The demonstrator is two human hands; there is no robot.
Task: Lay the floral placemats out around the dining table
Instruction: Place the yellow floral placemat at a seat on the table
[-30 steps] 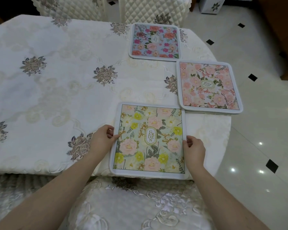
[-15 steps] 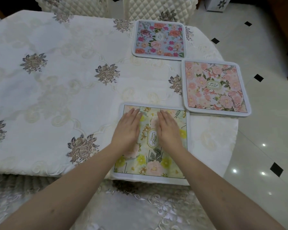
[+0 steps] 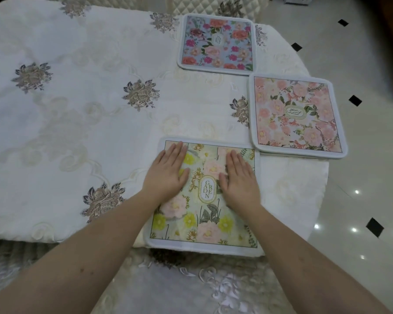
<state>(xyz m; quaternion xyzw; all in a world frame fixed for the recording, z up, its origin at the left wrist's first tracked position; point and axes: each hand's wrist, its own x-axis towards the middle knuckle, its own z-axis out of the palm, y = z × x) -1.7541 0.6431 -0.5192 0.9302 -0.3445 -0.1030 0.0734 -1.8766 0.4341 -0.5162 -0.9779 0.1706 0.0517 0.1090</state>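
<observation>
- Nearest to us, we see an embroidered cream chair cover (image 3: 191, 288) below the table edge.
- Our left hand (image 3: 167, 174) lies flat, palm down with fingers extended, on the left half of the square green-and-yellow floral placemat with white border (image 3: 204, 223); it presses the surface and grasps nothing.
- Our right hand (image 3: 239, 181) lies flat in the same way on the right half of that placemat, grasping nothing.
- An oval label between the two hands remains visible.
- This placemat rests at the near edge of the round table covered by a white embroidered tablecloth (image 3: 77, 132), its near border overhanging the edge slightly.
- Farther right, a square pink floral placemat (image 3: 296, 116) lies at the table's right edge; it appears to top a small stack.
- Farthest, a square blue floral placemat (image 3: 217, 43) lies flat, just beside the pink one's far corner.
- Beyond it stands a quilted cream chair back (image 3: 213, 5).
</observation>
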